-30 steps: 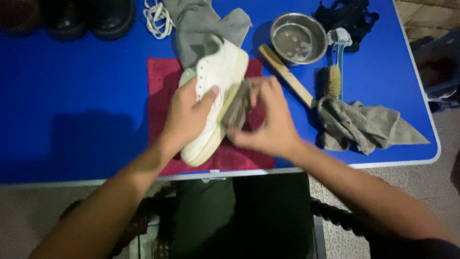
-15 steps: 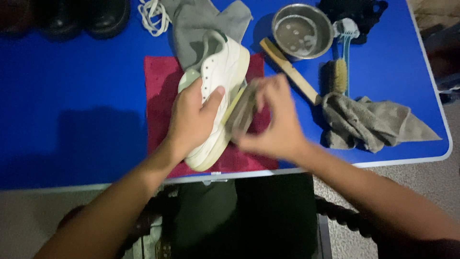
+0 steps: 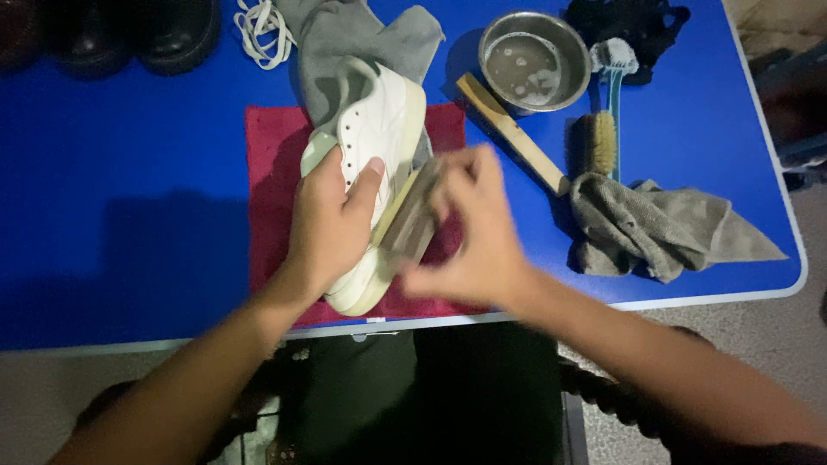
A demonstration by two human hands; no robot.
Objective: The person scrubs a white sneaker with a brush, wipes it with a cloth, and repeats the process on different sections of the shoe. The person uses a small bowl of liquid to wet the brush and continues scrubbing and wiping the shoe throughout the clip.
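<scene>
White sneaker [image 3: 379,129] on the red towel [image 3: 267,172]

Left hand [image 3: 332,220] clamped on it; blurry right hand [image 3: 474,232] looks closed around a cloth [image 3: 412,226] at the sole.

You look down on a blue table [image 3: 129,224] with a pale rim, dimly lit, shadows pooling across its left side. A grey, speckled floor [image 3: 775,336] shows beyond its right edge and below.

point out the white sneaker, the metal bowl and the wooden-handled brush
white sneaker [image 3: 379,112], head view, on the upper by the eyelets
metal bowl [image 3: 534,62], head view, on its wet inside
wooden-handled brush [image 3: 510,131], head view, on the handle's middle
</scene>
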